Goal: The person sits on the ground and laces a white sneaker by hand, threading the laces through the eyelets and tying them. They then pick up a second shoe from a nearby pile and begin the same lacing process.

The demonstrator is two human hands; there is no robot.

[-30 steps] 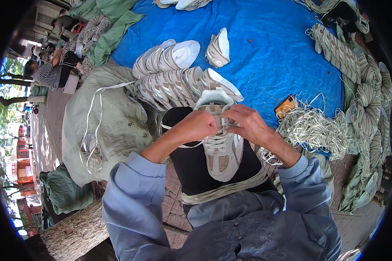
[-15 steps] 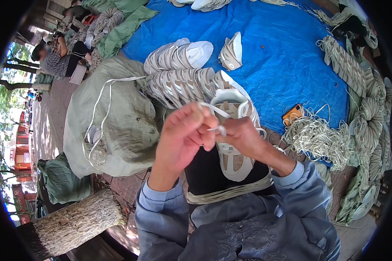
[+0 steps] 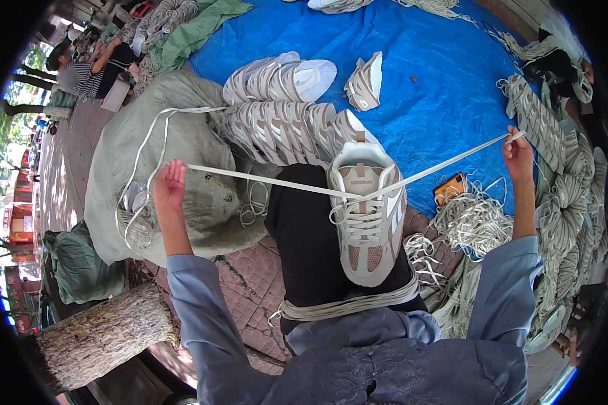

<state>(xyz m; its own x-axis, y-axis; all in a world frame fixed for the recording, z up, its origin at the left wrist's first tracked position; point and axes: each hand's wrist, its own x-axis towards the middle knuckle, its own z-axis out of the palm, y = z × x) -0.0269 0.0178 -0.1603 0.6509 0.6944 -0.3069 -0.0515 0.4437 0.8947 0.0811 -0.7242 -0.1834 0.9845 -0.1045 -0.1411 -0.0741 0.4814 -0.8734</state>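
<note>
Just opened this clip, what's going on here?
A person is lacing a beige-and-white shoe that lies on their black-covered lap, toe toward them. The left grip holds one lace end and the right grip the other, so the white lace stretches out to both sides from the shoe's upper part. Crossed rows already show lower down. A tangled pile of laces sits to the right, and more shoe uppers stand stacked beyond the lap.
</note>
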